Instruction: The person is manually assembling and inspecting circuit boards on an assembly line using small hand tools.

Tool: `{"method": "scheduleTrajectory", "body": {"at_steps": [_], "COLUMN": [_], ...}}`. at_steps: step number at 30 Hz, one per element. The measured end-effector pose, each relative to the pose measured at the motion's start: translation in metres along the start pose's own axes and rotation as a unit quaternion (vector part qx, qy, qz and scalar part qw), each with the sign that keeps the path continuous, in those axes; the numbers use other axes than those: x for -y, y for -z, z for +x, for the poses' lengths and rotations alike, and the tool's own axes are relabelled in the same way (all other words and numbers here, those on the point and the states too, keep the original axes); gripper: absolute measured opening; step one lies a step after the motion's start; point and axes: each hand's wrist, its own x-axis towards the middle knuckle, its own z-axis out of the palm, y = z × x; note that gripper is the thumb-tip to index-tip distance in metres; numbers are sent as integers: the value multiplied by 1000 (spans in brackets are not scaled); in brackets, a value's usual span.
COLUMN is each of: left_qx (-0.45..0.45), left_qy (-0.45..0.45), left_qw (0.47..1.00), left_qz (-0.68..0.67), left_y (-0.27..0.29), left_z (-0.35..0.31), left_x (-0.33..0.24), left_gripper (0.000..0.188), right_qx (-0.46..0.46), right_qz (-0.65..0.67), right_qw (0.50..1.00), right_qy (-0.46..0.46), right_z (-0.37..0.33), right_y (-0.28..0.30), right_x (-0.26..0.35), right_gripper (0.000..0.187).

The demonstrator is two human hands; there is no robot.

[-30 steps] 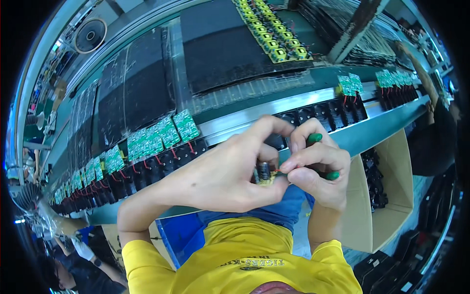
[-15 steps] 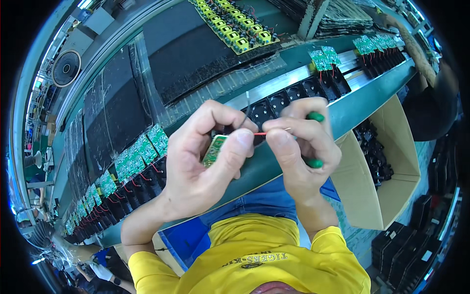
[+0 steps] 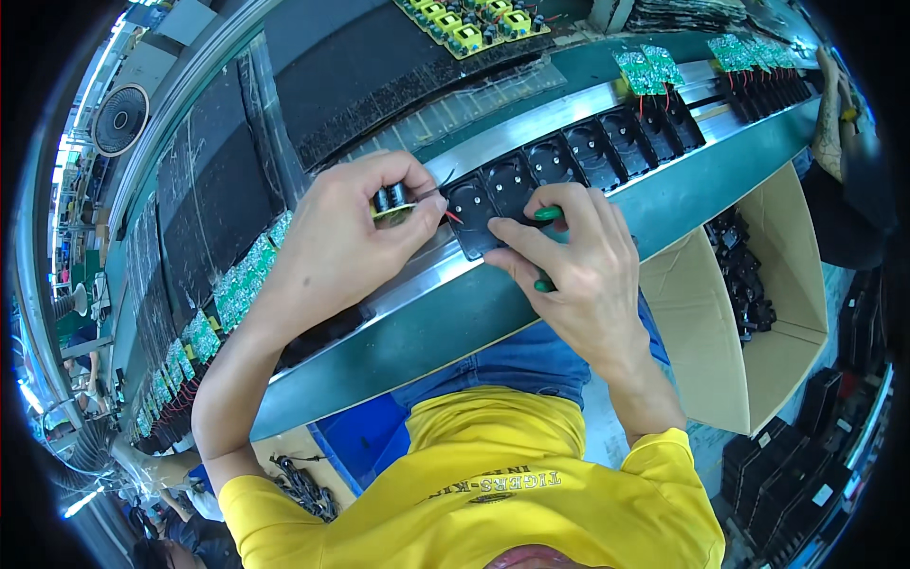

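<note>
My left hand (image 3: 351,237) is closed on a small circuit board (image 3: 392,203) with dark cylindrical parts. A red wire (image 3: 454,217) and a dark wire reach from it toward a black plastic case (image 3: 471,207), the leftmost of a row. At that case's right edge are the thumb and index finger of my right hand (image 3: 583,261), seemingly touching it. Tucked in the same hand is a tool with two green handles (image 3: 547,213); its working end is hidden by the fingers.
More black cases (image 3: 590,142) line a metal rail on the green bench (image 3: 398,341). Wired green boards (image 3: 649,68) stand right and left. Yellow-transformer boards (image 3: 466,33) lie on black sheets (image 3: 346,71). A cardboard box (image 3: 697,332) of black parts sits right. Another person's arm (image 3: 828,123) is far right.
Both hands were together at the red wire. My left hand has moved up and left with the board, and my right hand has left the wire for the black case.
</note>
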Motion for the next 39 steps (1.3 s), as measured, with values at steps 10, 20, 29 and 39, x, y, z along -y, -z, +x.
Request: {"method": "scheduleTrajectory", "body": {"at_steps": [10,20,29,39], "left_qx": [-36,-49,-40,68], "left_qy": [2,4,-64,-190], "left_qw": [998,997,994,978], "left_qz": [42,63,80,49], "left_y": [-15,-20,-29,-4], "left_z": [7,6,6,17], "left_x": [10,12,17,62], "left_gripper": [14,16,12,19], "right_qx": [2,5,20,-64], "right_qz": [-6,5,-10,223], "right_qw": [1000,1000,1000,970], "right_qy": [-10,-13,-17,-74], "right_z": [-3,-4,-4,33], "right_y": [-7,-8,1,8], "right_x": [3,3,8,17], "right_gripper": [23,22,28,40]}}
